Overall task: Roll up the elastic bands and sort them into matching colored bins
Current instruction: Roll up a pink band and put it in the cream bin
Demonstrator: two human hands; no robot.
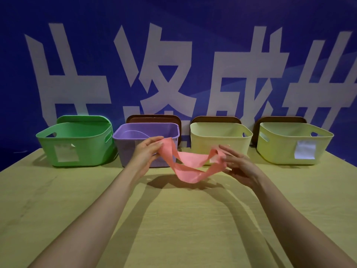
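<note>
Two forearms reach up from the bottom corners of the frame over the wooden table (pixel 173 238). In the middle of the frame, the hands are held apart above it. The left hand (pixel 146 152) pinches one end of the pink band (pixel 191 161), and the right hand (pixel 238 166) grips the other, though blur hides its exact hold. The band is a flat, wide, soft loop that sags slack and twisted between them. It is clear of the tabletop and not rolled at all, so both rolling and binning remain for this one.

Behind it, four bins line the table's far edge: the green bin (pixel 77 140) at left, the purple bin (pixel 135 149), the cream bin (pixel 218 140), and the yellow-green bin (pixel 289 146) at right. A curved shape inside the purple one may be a band already sorted. None of the bins looks plainly pink.
</note>
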